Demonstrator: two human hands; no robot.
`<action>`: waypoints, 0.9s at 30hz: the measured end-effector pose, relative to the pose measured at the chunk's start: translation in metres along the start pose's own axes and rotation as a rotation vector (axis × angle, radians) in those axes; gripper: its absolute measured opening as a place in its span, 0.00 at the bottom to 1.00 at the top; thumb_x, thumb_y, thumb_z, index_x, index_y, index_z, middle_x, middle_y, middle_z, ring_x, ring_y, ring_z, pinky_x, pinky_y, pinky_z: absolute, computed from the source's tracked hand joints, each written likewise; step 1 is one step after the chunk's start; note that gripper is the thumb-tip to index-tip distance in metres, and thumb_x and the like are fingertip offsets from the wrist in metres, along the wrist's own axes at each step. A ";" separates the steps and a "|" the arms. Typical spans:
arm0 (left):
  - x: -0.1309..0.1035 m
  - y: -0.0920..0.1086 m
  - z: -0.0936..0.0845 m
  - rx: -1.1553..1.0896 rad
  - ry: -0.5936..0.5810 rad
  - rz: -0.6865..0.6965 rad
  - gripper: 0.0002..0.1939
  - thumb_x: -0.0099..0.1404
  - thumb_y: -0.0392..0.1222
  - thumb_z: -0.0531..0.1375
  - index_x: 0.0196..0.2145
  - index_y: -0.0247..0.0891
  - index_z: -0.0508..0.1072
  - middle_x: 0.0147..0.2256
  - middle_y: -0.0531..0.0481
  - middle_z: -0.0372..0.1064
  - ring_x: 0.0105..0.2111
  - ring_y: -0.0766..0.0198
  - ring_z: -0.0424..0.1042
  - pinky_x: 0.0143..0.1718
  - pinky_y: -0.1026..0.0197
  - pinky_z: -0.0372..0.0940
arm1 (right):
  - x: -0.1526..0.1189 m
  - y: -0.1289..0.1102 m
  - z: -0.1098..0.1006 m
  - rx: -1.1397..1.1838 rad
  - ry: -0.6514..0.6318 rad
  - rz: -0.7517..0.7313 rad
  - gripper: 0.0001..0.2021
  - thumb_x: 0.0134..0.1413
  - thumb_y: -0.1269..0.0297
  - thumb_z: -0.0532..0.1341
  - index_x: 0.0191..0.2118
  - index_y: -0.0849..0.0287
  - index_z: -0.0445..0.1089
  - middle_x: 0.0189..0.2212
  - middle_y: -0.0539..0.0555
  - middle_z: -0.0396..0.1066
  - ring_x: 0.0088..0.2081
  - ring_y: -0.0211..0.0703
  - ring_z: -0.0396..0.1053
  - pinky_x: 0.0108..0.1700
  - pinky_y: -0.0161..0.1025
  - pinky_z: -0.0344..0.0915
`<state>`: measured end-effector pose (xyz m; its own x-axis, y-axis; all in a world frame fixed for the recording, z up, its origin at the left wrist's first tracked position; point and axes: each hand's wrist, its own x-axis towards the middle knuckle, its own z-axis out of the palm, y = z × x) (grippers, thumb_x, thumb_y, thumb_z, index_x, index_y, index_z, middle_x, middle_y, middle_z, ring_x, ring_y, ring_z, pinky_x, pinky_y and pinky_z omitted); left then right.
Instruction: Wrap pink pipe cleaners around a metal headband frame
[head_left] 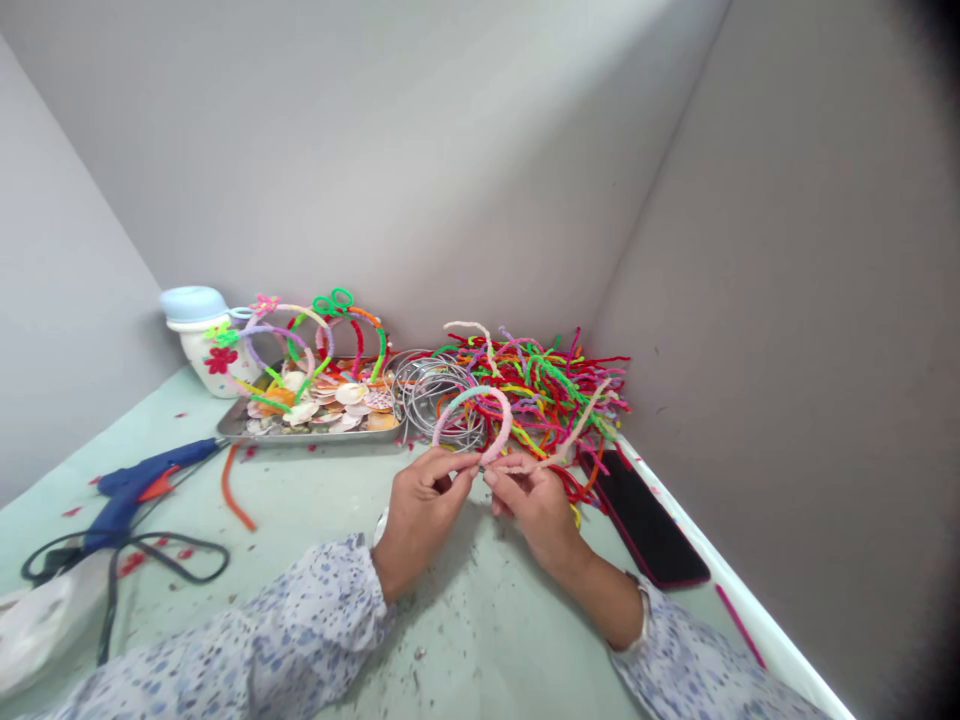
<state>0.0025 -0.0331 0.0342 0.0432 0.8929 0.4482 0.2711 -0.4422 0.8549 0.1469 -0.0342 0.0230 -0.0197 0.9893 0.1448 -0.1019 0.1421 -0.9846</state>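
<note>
Nearer you than the wire coil (429,384), your left hand (421,508) pinches the hoop (505,420), your right hand (546,512) the pale strip (581,430). Slack tension could let the strip slip.

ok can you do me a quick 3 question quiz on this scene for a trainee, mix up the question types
1. True or false: the blue glue gun lies to the left of the phone.
2. Which of these lie in the metal tray?
a) spoons
b) seashells
c) pencils
3. Fill the gap: the fingertips of the left hand and right hand meet at the lower end of a fuzzy, pink and pale blue ____.

Key: 1. True; 2. b; 3. hoop
</note>
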 end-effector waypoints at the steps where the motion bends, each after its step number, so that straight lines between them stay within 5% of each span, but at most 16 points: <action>1: 0.000 0.000 0.000 0.011 0.003 0.011 0.08 0.59 0.38 0.59 0.35 0.40 0.79 0.29 0.50 0.72 0.26 0.68 0.66 0.26 0.67 0.59 | 0.000 0.000 0.000 -0.014 0.010 -0.013 0.08 0.47 0.60 0.64 0.29 0.59 0.69 0.16 0.45 0.65 0.18 0.35 0.61 0.22 0.33 0.58; 17: 0.000 0.000 -0.002 0.191 -0.016 0.166 0.11 0.59 0.33 0.58 0.37 0.40 0.78 0.29 0.50 0.70 0.27 0.69 0.66 0.27 0.68 0.60 | -0.004 0.011 -0.003 -0.353 0.040 -0.331 0.03 0.54 0.64 0.60 0.33 0.56 0.70 0.30 0.53 0.70 0.29 0.42 0.68 0.32 0.39 0.65; 27: 0.001 -0.009 0.000 0.278 -0.055 0.227 0.10 0.60 0.32 0.57 0.37 0.39 0.77 0.29 0.50 0.70 0.29 0.67 0.69 0.32 0.66 0.63 | -0.003 0.001 -0.007 -0.603 0.061 -0.575 0.05 0.55 0.70 0.58 0.32 0.57 0.71 0.29 0.52 0.70 0.33 0.41 0.68 0.36 0.37 0.64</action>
<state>-0.0003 -0.0285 0.0269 0.1816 0.7812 0.5973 0.4996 -0.5965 0.6282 0.1534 -0.0371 0.0205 -0.0716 0.7544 0.6525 0.4708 0.6023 -0.6447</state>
